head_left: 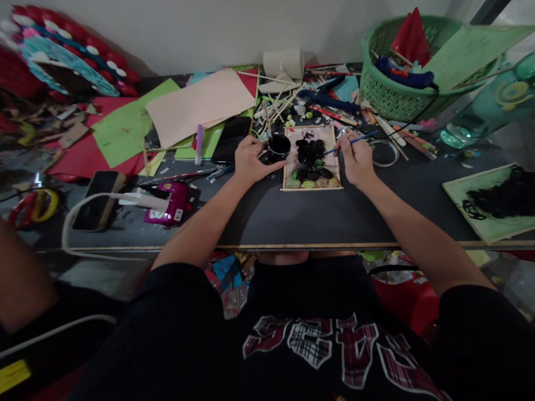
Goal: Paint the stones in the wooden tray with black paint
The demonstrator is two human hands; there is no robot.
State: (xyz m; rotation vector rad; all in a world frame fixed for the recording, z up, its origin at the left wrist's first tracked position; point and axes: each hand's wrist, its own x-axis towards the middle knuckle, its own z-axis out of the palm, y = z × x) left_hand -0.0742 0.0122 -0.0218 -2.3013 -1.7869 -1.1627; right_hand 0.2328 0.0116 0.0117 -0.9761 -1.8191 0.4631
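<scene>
My left hand is wrapped round a small black paint cup standing at the left edge of a small framed board. Black-painted lumps and a few green and tan ones cover the board. My right hand pinches a thin blue-handled paintbrush, whose tip points left onto the black lumps. Both hands rest on the dark table.
A green basket stands at the back right. Coloured paper sheets and a black phone lie back left, wooden sticks behind the board. A magenta device with a white cable lies left, a green board with black paint right.
</scene>
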